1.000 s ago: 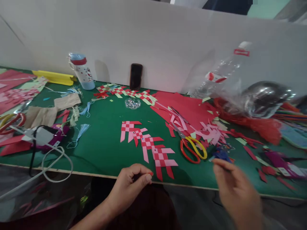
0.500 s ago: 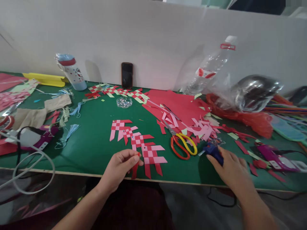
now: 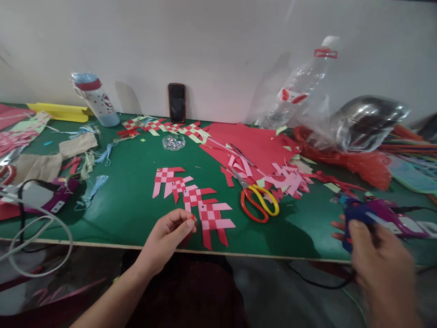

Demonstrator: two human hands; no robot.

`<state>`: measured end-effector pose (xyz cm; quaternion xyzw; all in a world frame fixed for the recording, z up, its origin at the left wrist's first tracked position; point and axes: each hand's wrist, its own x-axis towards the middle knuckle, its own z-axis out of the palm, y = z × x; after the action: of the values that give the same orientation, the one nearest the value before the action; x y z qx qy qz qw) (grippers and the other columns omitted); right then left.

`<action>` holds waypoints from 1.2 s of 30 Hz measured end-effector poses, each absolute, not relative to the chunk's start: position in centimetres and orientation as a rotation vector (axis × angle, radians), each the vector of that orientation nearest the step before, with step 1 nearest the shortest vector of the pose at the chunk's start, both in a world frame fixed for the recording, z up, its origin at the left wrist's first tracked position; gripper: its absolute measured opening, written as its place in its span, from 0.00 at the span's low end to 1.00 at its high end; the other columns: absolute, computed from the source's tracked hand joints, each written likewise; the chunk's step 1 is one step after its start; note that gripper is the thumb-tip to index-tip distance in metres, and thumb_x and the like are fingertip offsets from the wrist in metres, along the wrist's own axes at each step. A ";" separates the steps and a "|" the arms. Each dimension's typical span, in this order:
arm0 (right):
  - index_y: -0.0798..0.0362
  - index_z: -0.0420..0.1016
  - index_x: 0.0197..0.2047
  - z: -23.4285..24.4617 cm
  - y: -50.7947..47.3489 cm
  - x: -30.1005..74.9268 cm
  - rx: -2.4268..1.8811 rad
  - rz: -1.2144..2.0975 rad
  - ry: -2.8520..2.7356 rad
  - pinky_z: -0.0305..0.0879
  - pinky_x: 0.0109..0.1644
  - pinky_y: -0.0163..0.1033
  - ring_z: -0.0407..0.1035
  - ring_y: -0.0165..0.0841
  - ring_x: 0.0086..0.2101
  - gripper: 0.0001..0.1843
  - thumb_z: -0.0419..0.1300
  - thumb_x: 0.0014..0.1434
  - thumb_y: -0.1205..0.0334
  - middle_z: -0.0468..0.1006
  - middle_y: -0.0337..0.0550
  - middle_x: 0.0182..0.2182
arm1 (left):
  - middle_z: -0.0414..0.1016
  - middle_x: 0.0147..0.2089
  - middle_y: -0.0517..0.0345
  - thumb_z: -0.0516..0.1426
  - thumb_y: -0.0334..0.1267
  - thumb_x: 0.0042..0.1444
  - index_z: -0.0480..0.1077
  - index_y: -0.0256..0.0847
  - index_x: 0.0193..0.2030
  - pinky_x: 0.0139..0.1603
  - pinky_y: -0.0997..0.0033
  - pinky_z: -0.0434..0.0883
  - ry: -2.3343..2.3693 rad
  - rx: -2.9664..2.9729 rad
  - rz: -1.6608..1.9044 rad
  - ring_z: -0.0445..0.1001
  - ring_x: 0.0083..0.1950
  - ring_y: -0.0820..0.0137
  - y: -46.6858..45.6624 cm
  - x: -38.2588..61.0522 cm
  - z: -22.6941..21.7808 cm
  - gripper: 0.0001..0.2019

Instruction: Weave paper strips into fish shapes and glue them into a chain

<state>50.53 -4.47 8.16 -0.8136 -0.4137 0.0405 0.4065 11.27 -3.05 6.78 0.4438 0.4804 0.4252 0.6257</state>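
My left hand [image 3: 174, 230] is closed in a pinch near the table's front edge. A small red strip [image 3: 193, 218] shows at its fingertips, most of it hidden by the fingers. Just beyond lie several woven red-and-pink paper fish [image 3: 210, 216] with small stick-on eyes, overlapping in a slanting row. Out to the right, my right hand [image 3: 378, 248] is wrapped round a blue glue gun [image 3: 353, 218], raised over the table edge and blurred by motion. Red-and-yellow-handled scissors [image 3: 259, 202] rest between the two hands.
Behind the fish stand a clear dish of small eyes [image 3: 174, 142] and a phone [image 3: 177, 102] against the wall. Red paper [image 3: 254, 143] and pink scraps [image 3: 292, 178] spread right of centre. A plastic bottle [image 3: 300, 86], purple power strip [image 3: 406, 218], tassels [image 3: 95, 184] and flask [image 3: 99, 100] surround them.
My right hand has swung right with the glue gun, away from the scissors and toward the purple power strip. My left hand keeps its pinch on the red strip. The view has shifted slightly.
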 end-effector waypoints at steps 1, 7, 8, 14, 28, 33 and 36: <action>0.52 0.75 0.45 8.8 -4.9 50.1 -1.984 0.228 -0.881 0.61 0.18 0.36 0.70 0.35 0.24 0.22 0.59 0.54 0.46 0.77 0.46 0.31 | 0.71 0.30 0.62 0.59 0.47 0.59 0.70 0.40 0.34 0.29 0.79 0.60 1.124 1.054 0.954 0.62 0.28 0.78 -3.2 11.1 6.8 0.12; 0.51 0.74 0.34 10.2 -7.5 45.8 -1.712 0.666 -0.648 0.56 0.14 0.31 0.62 0.27 0.17 0.21 0.72 0.36 0.54 0.70 0.37 0.22 | 0.70 0.34 0.59 0.56 0.44 0.61 0.73 0.42 0.35 0.37 0.73 0.65 1.263 1.412 0.922 0.67 0.35 0.73 -4.4 10.9 6.7 0.09; 0.51 0.74 0.33 10.1 -8.0 45.0 -1.658 0.739 -0.703 0.59 0.16 0.32 0.63 0.27 0.18 0.20 0.72 0.37 0.54 0.71 0.37 0.23 | 0.70 0.35 0.58 0.57 0.42 0.60 0.74 0.42 0.36 0.40 0.72 0.66 1.282 1.477 0.928 0.68 0.37 0.72 -4.5 11.1 6.7 0.08; 0.50 0.74 0.34 9.4 -9.9 40.4 -1.509 1.152 -1.135 0.64 0.23 0.35 0.67 0.31 0.21 0.14 0.57 0.60 0.49 0.71 0.41 0.20 | 0.71 0.40 0.56 0.56 0.39 0.60 0.75 0.45 0.37 0.49 0.69 0.67 1.273 1.608 0.940 0.70 0.47 0.68 -4.3 12.4 6.6 0.06; 0.51 0.69 0.25 7.5 -9.7 36.9 -1.429 0.744 -1.770 0.65 0.24 0.33 0.65 0.29 0.21 0.20 0.50 0.65 0.52 0.72 0.40 0.21 | 0.72 0.37 0.57 0.58 0.37 0.59 0.76 0.46 0.39 0.44 0.67 0.68 1.236 1.612 0.985 0.69 0.43 0.68 -3.1 13.4 6.0 0.05; 0.50 0.72 0.26 5.6 -10.7 38.1 -1.552 0.750 -1.790 0.70 0.28 0.36 0.69 0.35 0.24 0.19 0.54 0.62 0.47 0.73 0.42 0.21 | 0.75 0.36 0.58 0.58 0.37 0.60 0.76 0.47 0.39 0.45 0.66 0.68 1.235 1.723 1.018 0.67 0.45 0.66 -2.9 13.4 6.0 0.04; 0.49 0.73 0.25 5.1 -11.0 38.5 -1.583 0.735 -1.819 0.71 0.30 0.36 0.70 0.35 0.25 0.19 0.55 0.61 0.46 0.72 0.42 0.20 | 0.76 0.34 0.58 0.58 0.36 0.60 0.75 0.46 0.39 0.45 0.66 0.67 1.228 1.783 1.033 0.67 0.44 0.66 -2.7 13.5 6.1 0.04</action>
<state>38.53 -11.04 5.11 -0.5981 -0.6870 0.2776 0.3054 13.48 -2.73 6.14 0.6926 0.4771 0.4011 0.3631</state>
